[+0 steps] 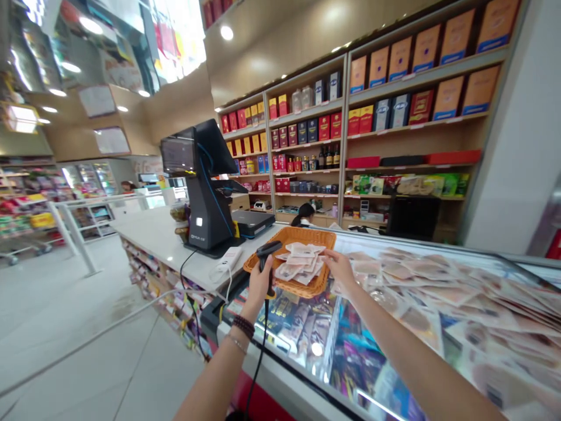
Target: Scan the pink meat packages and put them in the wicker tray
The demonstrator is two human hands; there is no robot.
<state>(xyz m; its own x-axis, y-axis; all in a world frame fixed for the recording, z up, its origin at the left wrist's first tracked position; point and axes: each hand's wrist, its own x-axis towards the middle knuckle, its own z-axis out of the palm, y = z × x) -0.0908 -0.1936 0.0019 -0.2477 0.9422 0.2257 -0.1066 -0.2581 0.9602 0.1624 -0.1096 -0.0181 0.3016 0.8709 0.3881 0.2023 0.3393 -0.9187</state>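
My left hand (260, 282) is wrapped round the handle of a black barcode scanner (267, 249), whose cable hangs down in front of the counter. The scanner's head is over the left side of an orange wicker basket (287, 235). Inside the basket lies a pile of small white paper packets (302, 261). My right hand (340, 270) reaches to the basket's right side, with thumb and fingertips pinched at the edge of the pile. Whether a packet is between those fingertips is too small to make out.
A glass-topped freezer (302, 333) with packaged goods stands under the basket. Many flat packets (421, 280) spread over its right side. A black checkout terminal (208, 193) and a white power strip (228, 262) are on the left counter (153, 237). A person's head (303, 214) shows behind the counter.
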